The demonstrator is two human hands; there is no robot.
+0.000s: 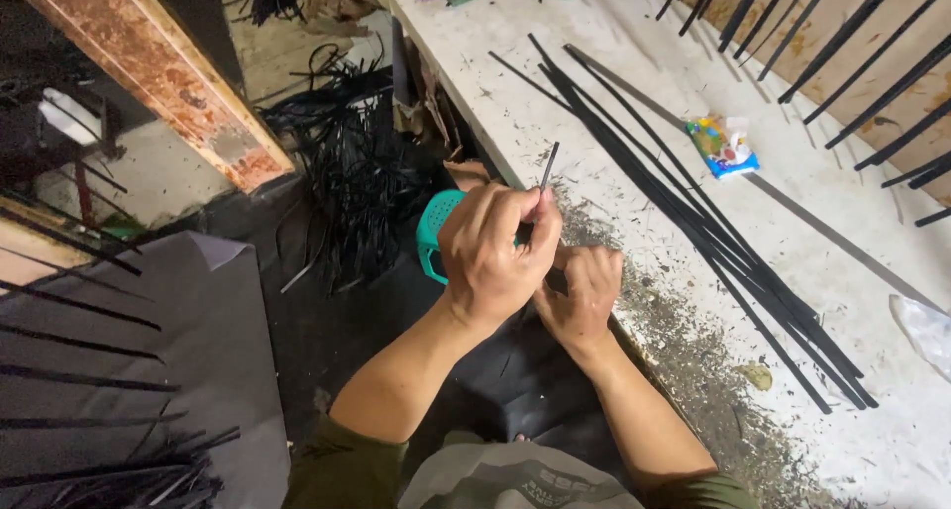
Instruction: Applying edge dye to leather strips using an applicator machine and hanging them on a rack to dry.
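Observation:
My left hand [492, 252] is closed around a thin black strip [548, 165] whose tip sticks up above my fingers. My right hand [582, 291] is curled just below and to the right of it, fingers pressed against the same strip at the edge of the white workbench [614, 103]; whatever else it holds is hidden. Both hands sit over my lap, at the bench's near edge. A bundle of long black strips [693, 212] lies diagonally on the bench beyond my hands.
Dark shavings [684, 341] litter the bench near my right hand. A small colourful packet [725, 145] lies on the bench. A teal plastic stool [433, 234] and a pile of black strips [357, 162] are on the floor left. A rusty beam [168, 73] crosses upper left.

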